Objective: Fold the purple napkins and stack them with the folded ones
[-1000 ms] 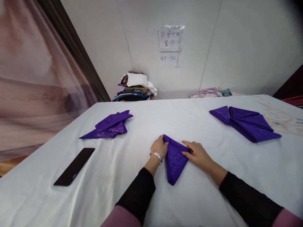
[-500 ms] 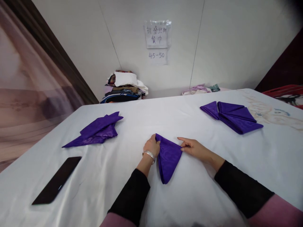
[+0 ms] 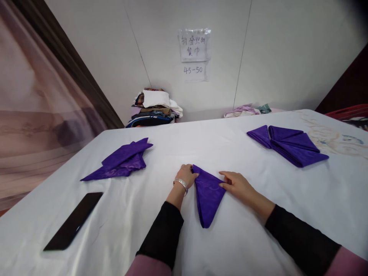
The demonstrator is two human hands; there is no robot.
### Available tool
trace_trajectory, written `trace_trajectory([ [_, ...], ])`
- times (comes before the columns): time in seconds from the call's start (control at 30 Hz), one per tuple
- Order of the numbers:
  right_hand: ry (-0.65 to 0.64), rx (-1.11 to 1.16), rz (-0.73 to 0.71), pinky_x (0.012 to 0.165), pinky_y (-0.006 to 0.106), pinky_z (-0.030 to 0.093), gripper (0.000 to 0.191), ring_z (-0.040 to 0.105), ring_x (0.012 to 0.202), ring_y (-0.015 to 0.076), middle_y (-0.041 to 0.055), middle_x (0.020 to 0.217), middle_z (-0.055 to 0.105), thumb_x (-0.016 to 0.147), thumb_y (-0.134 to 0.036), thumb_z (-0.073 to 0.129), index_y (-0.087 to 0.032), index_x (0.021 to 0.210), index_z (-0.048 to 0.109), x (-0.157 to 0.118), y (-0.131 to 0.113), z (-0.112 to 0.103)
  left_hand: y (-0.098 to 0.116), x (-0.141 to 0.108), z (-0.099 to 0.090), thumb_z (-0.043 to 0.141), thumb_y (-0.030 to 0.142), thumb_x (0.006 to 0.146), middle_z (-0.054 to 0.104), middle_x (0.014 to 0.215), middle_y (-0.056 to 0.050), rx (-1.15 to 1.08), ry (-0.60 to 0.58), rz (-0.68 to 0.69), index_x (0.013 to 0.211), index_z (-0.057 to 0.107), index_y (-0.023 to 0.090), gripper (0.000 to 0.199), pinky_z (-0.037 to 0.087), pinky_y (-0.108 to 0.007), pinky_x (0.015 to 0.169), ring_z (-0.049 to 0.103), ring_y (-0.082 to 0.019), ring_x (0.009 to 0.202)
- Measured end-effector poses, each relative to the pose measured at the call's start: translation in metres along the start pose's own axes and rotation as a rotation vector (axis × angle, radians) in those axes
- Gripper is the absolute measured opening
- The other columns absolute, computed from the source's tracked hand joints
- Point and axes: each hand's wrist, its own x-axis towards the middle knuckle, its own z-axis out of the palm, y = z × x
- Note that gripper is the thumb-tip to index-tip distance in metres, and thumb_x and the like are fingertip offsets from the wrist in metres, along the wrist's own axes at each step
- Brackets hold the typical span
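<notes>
A purple cloth napkin (image 3: 209, 195), folded into a triangle with its point toward me, lies on the white tablecloth (image 3: 184, 142). My left hand (image 3: 186, 176), with a silver bracelet at the wrist, pinches the napkin's upper left corner between thumb and fingers. At the upper right corner, my right hand (image 3: 234, 184) has its thumb and fingertips closed on the fabric edge. The fingers' far sides are partly hidden.
Loosely gathered purple napkins (image 3: 123, 159) lie at left, above a black phone-like slab (image 3: 74, 222). Folded purple napkins (image 3: 296, 145) rest at right. A clothes pile (image 3: 156, 107) stands by the wall, below a handwritten sign (image 3: 195, 48).
The whole view has shifted slightly, so things sit a little lower and farther right. Both hands stay at the napkin's upper corners; my right index finger is now more bent.
</notes>
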Motion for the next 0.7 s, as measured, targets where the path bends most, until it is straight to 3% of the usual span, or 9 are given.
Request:
trace_trajectory([
  [0.2, -0.001, -0.118, -0.057, 0.071, 0.034, 0.040, 0.036, 0.056, 0.075, 0.0193, 0.0026, 0.080, 0.062, 0.079, -0.040, 0.055, -0.024, 0.111, 0.059, 0.000, 0.001, 0.001, 0.002, -0.001, -0.002, 0.066, 0.030, 0.065, 0.057, 0.091, -0.004, -0.071, 0.014, 0.008, 0.074, 0.058, 0.019, 0.016, 0.041, -0.028, 0.070, 0.056, -0.018, 0.080],
  [0.33, -0.008, -0.123, -0.086, 0.072, 0.034, 0.041, 0.035, 0.056, 0.076, 0.0194, 0.0035, 0.082, 0.061, 0.082, -0.043, 0.052, -0.023, 0.110, 0.059, -0.001, 0.001, 0.000, 0.005, -0.004, -0.003, 0.065, 0.021, 0.063, 0.055, 0.073, 0.001, -0.189, 0.038, 0.033, 0.067, 0.053, 0.020, 0.013, 0.040, -0.027, 0.065, 0.054, -0.016, 0.071],
  [0.43, 0.004, -0.093, -0.141, 0.075, 0.035, 0.041, 0.037, 0.055, 0.082, 0.0206, 0.0061, 0.089, 0.062, 0.083, -0.045, 0.050, -0.022, 0.111, 0.058, -0.001, 0.000, -0.001, 0.009, -0.006, -0.002, 0.060, 0.017, 0.065, 0.051, 0.060, 0.005, -0.339, 0.029, 0.068, 0.070, 0.051, 0.021, 0.011, 0.041, -0.025, 0.059, 0.053, -0.013, 0.061],
  [0.53, 0.003, -0.030, -0.181, 0.079, 0.036, 0.042, 0.039, 0.054, 0.089, 0.0219, 0.0072, 0.098, 0.062, 0.082, -0.044, 0.052, -0.024, 0.116, 0.056, -0.001, 0.003, 0.003, 0.016, -0.010, -0.004, 0.056, 0.015, 0.067, 0.056, 0.063, 0.005, -0.506, 0.006, 0.119, 0.077, 0.051, 0.021, 0.013, 0.044, -0.024, 0.059, 0.055, -0.012, 0.062],
  [0.63, 0.001, 0.094, -0.115, 0.079, 0.036, 0.043, 0.047, 0.056, 0.088, 0.0213, 0.0056, 0.100, 0.062, 0.078, -0.038, 0.058, -0.024, 0.122, 0.051, 0.000, 0.005, 0.009, 0.026, -0.020, -0.011, 0.054, 0.014, 0.068, 0.060, 0.072, 0.003, -0.638, -0.023, 0.181, 0.089, 0.051, 0.019, 0.022, 0.047, -0.025, 0.063, 0.059, -0.012, 0.068],
  [0.7, -0.009, 0.203, -0.063, 0.076, 0.034, 0.046, 0.042, 0.057, 0.083, 0.0194, 0.0035, 0.094, 0.063, 0.077, -0.033, 0.057, -0.023, 0.118, 0.054, 0.000, 0.001, 0.007, 0.035, -0.031, -0.021, 0.054, 0.014, 0.068, 0.060, 0.075, 0.002, -0.735, -0.045, 0.247, 0.100, 0.050, 0.019, 0.032, 0.047, -0.025, 0.064, 0.059, -0.012, 0.069],
])
